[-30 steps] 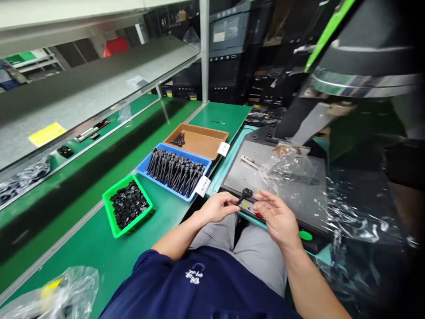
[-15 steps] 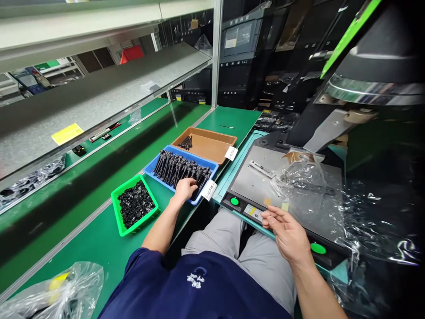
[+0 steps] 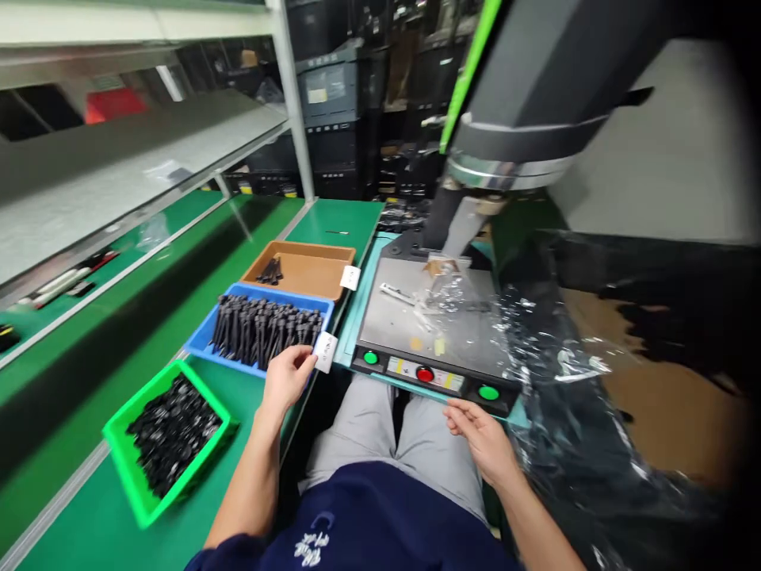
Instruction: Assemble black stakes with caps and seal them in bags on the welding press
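Observation:
My left hand (image 3: pixel 289 379) is at the front right corner of the blue tray (image 3: pixel 199 342), thumb and fingers closed in a pinch. What they grip, if anything, is hidden. Inside that tray lie many thin black rod-like parts with thicker heads (image 3: pixel 261 321). A white label (image 3: pixel 326 350) hangs by my fingertips at the tray's corner. My right hand (image 3: pixel 484 444) hovers over my lap, just before the front panel of the grey machine base (image 3: pixel 380 325). Its fingers are curled together; anything between them is too small to make out.
A green bin (image 3: pixel 128 476) of small black parts stands at the left. Behind the blue tray is a brown tray (image 3: pixel 315 274) with several rods. The machine panel has green buttons (image 3: pixel 488 392) and a red button (image 3: pixel 424 374). Clear plastic (image 3: pixel 452 293) lies on its plate.
The view has swung to the right. My left hand has come from among the rods to the tray's front corner. My right hand has drawn back from over the panel, fingers still curled.

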A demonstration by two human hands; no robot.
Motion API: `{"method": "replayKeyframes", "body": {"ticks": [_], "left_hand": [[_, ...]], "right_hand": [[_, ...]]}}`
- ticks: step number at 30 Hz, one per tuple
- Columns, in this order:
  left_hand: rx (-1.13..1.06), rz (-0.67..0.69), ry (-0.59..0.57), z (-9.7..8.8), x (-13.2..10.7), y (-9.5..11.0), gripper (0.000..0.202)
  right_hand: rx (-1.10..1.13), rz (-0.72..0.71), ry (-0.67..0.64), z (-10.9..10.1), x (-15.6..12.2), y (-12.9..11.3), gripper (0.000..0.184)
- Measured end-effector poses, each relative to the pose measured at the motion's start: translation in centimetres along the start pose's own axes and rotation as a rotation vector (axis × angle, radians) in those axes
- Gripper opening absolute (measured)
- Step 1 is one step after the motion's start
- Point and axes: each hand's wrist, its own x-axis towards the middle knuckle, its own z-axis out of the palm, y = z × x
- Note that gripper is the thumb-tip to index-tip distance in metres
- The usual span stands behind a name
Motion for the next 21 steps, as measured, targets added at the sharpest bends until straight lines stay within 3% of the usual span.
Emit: {"method": "replayKeyframes", "body": {"ticks": [3,7,10,13,17,21], "left_hand": [[-0.230,0.038,-0.197,3.8,0.3,1.6,0.026],[-0.326,0.162,-0.415,11.4,2.7,4.9,0.028],[-0.358,0.218,-0.423,16.9,6.0,7.6,0.039],[-0.356,0.178,-0.356,21.2,9.4,9.7,0.056],[-0.346,0.114,-0.411,24.2,12.2,11.2,0.052],[-0.442,0.153,-0.520,24.1,13.2,11.5,0.034]], "right_hand": [[0.013,0.047,0.038,-0.5,-1.3,1.2,0.055],[0.065,0.055,0.098,-0.5,-1.7,2.1,0.052],[0.136,0.036,0.230,-1.2,-0.8,2.2,0.052],[0.214,-0.012,0.440,-2.9,0.9,1.9,0.058],[0.222,-0.108,0.665,-5.7,3.7,1.1,0.068],[0.175,-0.150,0.728,-7.2,6.4,-0.3,0.073]]}}
